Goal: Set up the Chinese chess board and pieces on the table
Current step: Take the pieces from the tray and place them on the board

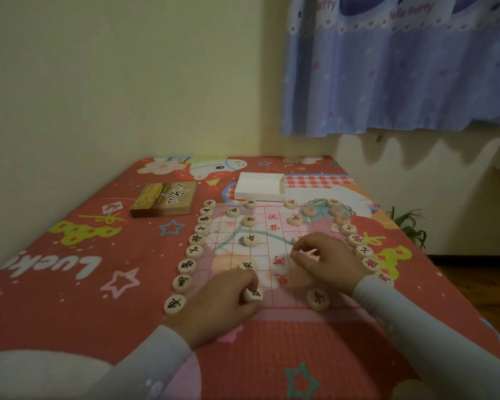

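A red cartoon-print tablecloth (78, 255) covers the table under both hands. Beyond them rises a cream wall (127, 82), a blue curtain (401, 76) up right, a green plant (410, 226) just right.

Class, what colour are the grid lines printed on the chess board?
Red, clearest in the head view on the chess board.
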Demonstrator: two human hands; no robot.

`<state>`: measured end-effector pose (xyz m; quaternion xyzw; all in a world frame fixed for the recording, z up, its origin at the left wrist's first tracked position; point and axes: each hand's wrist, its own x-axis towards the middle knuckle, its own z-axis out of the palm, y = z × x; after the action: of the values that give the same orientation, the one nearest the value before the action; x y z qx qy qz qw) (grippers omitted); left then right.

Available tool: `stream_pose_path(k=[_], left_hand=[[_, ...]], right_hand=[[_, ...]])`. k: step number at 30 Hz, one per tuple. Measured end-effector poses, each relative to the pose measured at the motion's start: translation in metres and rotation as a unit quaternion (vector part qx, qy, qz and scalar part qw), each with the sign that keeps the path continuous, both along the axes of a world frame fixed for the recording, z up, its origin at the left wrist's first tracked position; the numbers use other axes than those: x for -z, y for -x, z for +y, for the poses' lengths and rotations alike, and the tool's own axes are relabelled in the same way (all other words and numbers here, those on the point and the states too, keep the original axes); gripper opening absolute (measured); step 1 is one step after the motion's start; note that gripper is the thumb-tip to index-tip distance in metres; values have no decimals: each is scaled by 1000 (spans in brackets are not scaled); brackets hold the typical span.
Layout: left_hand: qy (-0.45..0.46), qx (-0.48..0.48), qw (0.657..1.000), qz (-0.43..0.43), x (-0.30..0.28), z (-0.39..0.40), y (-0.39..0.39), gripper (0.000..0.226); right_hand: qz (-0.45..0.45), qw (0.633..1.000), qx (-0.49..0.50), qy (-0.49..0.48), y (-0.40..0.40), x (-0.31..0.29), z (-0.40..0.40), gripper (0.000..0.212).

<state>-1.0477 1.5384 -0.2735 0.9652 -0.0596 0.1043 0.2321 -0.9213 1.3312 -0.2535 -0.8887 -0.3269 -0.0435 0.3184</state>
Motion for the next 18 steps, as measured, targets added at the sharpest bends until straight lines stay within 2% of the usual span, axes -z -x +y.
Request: stream_pose_path(k=[5, 11, 15, 18], left_hand=[[-23, -4, 999, -39, 17, -7, 8, 18], [-2, 2, 998, -57, 14, -2, 10, 22], [35, -92, 993, -61, -13, 32, -10, 16], [23, -159, 984, -71, -35, 74, -32, 12]], right_hand=[[1, 1000, 0, -3, -8, -2, 11, 9], [-1, 1000, -4, -5, -14, -7, 17, 7], [1, 1000, -10, -2, -26, -12, 31, 12], [2, 1000, -17, 3, -39, -15, 52, 16]])
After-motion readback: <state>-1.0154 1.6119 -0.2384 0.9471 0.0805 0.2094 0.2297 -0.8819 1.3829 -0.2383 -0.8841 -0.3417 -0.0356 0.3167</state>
